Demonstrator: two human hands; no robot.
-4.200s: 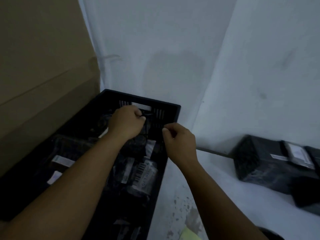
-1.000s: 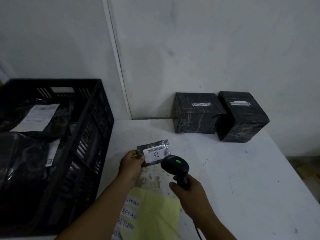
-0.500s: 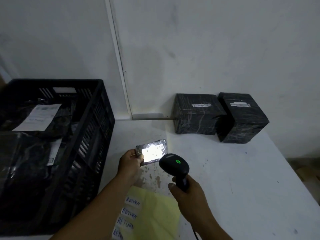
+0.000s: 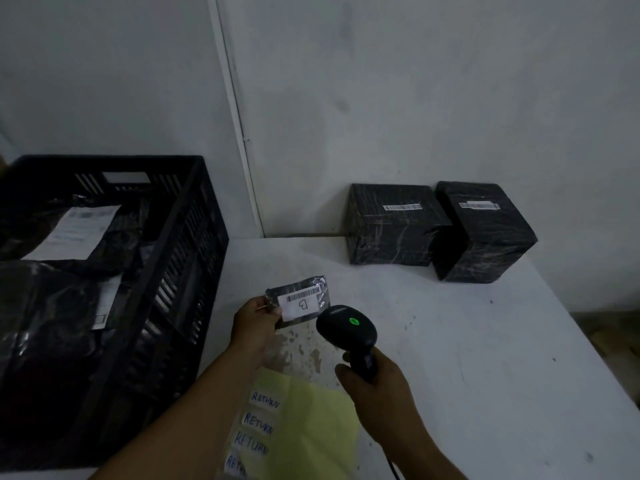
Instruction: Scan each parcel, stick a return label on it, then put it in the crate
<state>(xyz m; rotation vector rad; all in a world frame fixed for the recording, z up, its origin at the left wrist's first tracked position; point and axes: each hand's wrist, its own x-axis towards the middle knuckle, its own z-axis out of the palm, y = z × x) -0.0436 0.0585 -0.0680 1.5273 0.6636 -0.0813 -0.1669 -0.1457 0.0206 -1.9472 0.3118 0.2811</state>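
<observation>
The white tabletop (image 4: 450,341) fills the frame's lower right. At centre, your left hand (image 4: 256,325) pinches the small parcel (image 4: 299,301) barcode-up, so the scanner (image 4: 346,329) gripped in your right hand (image 4: 374,386) can read it; return labels (image 4: 263,414) wait below, the crate (image 4: 194,258) at left.

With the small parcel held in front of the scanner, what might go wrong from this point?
The left hand pinches the small parcel by one edge only, so it may slip. The return labels lie partly under the left forearm and could be dragged. The two boxes at the wall might be forgotten.
</observation>
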